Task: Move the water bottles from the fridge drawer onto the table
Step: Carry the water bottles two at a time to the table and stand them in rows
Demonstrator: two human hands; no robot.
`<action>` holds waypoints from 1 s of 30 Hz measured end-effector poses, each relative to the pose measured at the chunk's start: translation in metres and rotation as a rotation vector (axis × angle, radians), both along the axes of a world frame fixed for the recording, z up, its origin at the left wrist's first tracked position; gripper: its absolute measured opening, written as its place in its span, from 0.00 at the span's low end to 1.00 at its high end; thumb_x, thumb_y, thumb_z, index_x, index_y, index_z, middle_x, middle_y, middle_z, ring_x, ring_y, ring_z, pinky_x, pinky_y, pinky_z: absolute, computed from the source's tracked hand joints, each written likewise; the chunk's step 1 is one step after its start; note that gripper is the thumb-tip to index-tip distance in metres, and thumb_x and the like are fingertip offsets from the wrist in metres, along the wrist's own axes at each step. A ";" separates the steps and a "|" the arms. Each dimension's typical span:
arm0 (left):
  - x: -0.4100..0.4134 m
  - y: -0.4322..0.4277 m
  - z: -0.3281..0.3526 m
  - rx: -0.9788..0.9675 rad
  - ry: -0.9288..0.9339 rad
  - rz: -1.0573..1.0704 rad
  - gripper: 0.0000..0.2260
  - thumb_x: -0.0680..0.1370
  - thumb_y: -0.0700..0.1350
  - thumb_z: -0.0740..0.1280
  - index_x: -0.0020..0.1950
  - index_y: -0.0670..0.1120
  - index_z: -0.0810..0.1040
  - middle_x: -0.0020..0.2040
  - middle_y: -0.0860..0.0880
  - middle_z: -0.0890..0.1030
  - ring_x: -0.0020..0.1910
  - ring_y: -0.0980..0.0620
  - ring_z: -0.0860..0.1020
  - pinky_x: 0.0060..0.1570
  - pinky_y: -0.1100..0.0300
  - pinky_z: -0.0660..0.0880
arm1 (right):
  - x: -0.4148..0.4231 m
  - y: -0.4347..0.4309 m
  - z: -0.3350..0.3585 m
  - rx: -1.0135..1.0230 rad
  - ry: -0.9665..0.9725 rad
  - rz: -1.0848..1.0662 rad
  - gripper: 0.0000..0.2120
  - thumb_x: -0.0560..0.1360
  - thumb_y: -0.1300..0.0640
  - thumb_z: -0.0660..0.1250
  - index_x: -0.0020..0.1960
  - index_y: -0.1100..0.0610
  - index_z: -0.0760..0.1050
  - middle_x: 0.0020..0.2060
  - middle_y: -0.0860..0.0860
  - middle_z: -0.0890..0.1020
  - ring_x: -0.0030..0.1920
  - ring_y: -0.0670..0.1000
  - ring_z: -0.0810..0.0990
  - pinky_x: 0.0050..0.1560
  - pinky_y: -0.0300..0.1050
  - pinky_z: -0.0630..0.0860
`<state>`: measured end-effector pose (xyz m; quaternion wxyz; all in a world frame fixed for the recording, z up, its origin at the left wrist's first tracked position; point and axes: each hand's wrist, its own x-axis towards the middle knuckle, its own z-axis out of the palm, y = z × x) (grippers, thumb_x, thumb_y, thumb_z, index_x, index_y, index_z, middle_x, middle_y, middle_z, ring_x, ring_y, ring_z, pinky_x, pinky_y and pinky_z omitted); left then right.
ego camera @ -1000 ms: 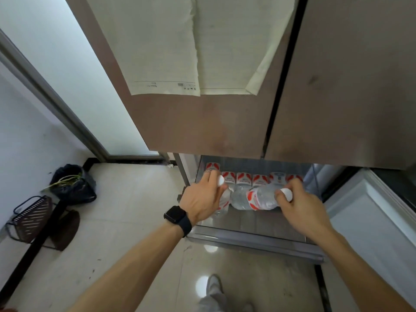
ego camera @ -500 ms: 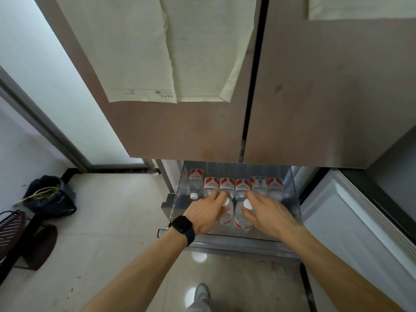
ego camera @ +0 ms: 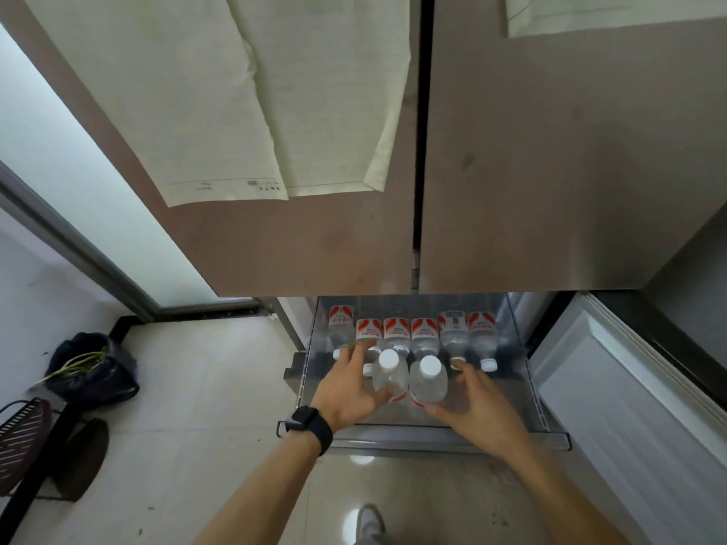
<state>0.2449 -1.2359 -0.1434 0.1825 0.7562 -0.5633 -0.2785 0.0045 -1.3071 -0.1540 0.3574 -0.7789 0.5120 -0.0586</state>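
The left hand's fingers (ego camera: 354,357) reach up along the left side of the left-hand bottle (ego camera: 389,377) while the thumb curls under its lower right side, so the bottle is clasped between them. The right hand's fingers (ego camera: 466,373) wrap the right side of the right-hand bottle (ego camera: 428,385), with the thumb below it. This grip is blurred, but the bottle sits between thumb and fingers. Both bottles are clear with white caps, which point up towards the camera. They stand side by side, nearly touching, at lower centre of the frame.

The left hand (ego camera: 346,395) wears a black watch (ego camera: 310,424) on its wrist. The right hand (ego camera: 482,411) is just to its right. Both forearms rise from the bottom edge.

Behind the held pair, a row of bottles (ego camera: 423,334) with red-and-white labels lies in the open fridge drawer (ego camera: 425,436), caps towards its front rim.

Above the drawer, the brown fridge doors (ego camera: 550,171) fill the upper frame, with pale paper sheets (ego camera: 236,92) hanging on the left one. A black bag (ego camera: 90,371) sits on the tiled floor (ego camera: 196,426) at the left, and a shoe (ego camera: 369,521) shows at the bottom edge.
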 end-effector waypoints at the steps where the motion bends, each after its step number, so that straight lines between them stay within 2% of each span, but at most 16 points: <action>1: 0.001 0.001 -0.006 0.008 0.042 0.030 0.41 0.69 0.64 0.75 0.76 0.58 0.58 0.73 0.51 0.64 0.67 0.48 0.72 0.66 0.51 0.73 | 0.001 0.000 -0.004 0.013 -0.025 0.002 0.50 0.62 0.24 0.68 0.77 0.46 0.56 0.72 0.48 0.69 0.68 0.51 0.72 0.63 0.53 0.74; 4: -0.002 0.000 -0.022 0.036 0.100 0.081 0.46 0.66 0.64 0.78 0.76 0.58 0.58 0.75 0.50 0.64 0.71 0.47 0.69 0.70 0.48 0.71 | 0.011 -0.002 -0.012 0.060 -0.120 0.027 0.47 0.63 0.31 0.74 0.75 0.43 0.58 0.72 0.47 0.69 0.69 0.51 0.71 0.64 0.50 0.72; 7: -0.011 -0.003 -0.030 0.022 0.171 0.116 0.42 0.66 0.58 0.80 0.74 0.58 0.62 0.73 0.51 0.70 0.70 0.47 0.71 0.68 0.45 0.72 | 0.023 -0.004 -0.019 0.090 -0.195 0.014 0.45 0.63 0.37 0.78 0.74 0.41 0.59 0.69 0.45 0.73 0.65 0.48 0.75 0.59 0.44 0.73; 11: -0.021 -0.008 -0.030 -0.005 0.219 0.147 0.33 0.67 0.52 0.80 0.66 0.59 0.67 0.65 0.56 0.76 0.62 0.52 0.76 0.60 0.54 0.74 | 0.033 -0.008 -0.028 0.089 -0.215 -0.005 0.41 0.63 0.42 0.78 0.71 0.43 0.62 0.63 0.43 0.76 0.59 0.47 0.78 0.56 0.47 0.79; 16: -0.024 -0.008 -0.033 -0.006 0.264 0.175 0.31 0.70 0.52 0.79 0.67 0.56 0.67 0.65 0.55 0.77 0.63 0.51 0.77 0.60 0.53 0.75 | 0.037 -0.011 -0.036 0.075 -0.223 -0.006 0.35 0.66 0.45 0.77 0.67 0.47 0.65 0.59 0.44 0.78 0.56 0.46 0.79 0.53 0.46 0.80; 19: -0.024 -0.003 -0.031 -0.027 0.279 0.213 0.31 0.70 0.50 0.79 0.66 0.57 0.66 0.64 0.55 0.78 0.63 0.51 0.77 0.61 0.53 0.75 | 0.033 -0.013 -0.038 0.087 -0.232 -0.012 0.32 0.65 0.41 0.77 0.64 0.43 0.66 0.57 0.43 0.79 0.54 0.44 0.80 0.52 0.48 0.81; 24: -0.005 0.024 -0.005 -0.155 0.335 0.380 0.30 0.69 0.51 0.80 0.64 0.58 0.68 0.58 0.60 0.78 0.59 0.57 0.78 0.53 0.65 0.74 | 0.026 -0.005 -0.018 0.078 -0.286 -0.070 0.30 0.67 0.52 0.79 0.63 0.45 0.68 0.54 0.43 0.79 0.53 0.47 0.78 0.42 0.30 0.70; 30: 0.040 0.092 0.061 -0.369 0.272 0.550 0.28 0.70 0.51 0.80 0.63 0.57 0.68 0.54 0.65 0.76 0.52 0.69 0.75 0.45 0.72 0.74 | 0.053 0.017 0.045 0.044 -0.435 0.019 0.32 0.66 0.48 0.80 0.62 0.36 0.65 0.56 0.41 0.79 0.54 0.46 0.78 0.49 0.43 0.75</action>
